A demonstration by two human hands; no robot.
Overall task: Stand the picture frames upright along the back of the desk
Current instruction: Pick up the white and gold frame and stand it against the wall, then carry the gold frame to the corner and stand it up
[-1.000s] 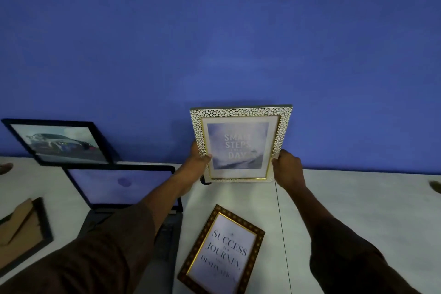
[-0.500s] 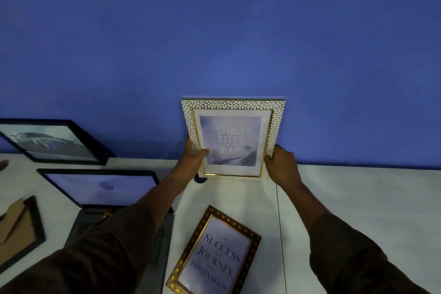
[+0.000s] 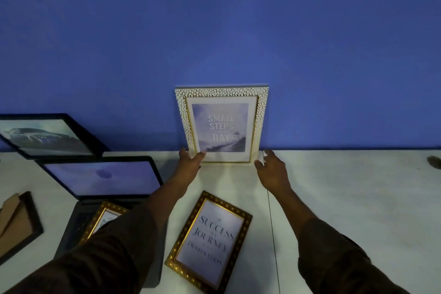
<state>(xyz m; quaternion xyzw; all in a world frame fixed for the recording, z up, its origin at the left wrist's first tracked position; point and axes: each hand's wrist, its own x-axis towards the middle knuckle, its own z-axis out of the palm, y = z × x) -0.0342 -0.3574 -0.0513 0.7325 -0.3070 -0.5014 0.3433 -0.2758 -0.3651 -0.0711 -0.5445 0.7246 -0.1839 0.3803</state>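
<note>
White pebbled frame (image 3: 222, 124) now stands against blue wall (image 3: 214, 31). Right hand (image 3: 272, 169) has let go, fingers relaxed; left hand (image 3: 191, 162) still pinches its lower corner. Placement nearly done.

Open laptop (image 3: 100, 181) on white desk (image 3: 346, 198), blue wall (image 3: 214, 31).

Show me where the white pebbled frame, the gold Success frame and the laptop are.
white pebbled frame (image 3: 222, 93): head view, top border.
gold Success frame (image 3: 210, 241): head view, middle of the print.
laptop (image 3: 100, 178): head view, middle of the screen.
</note>
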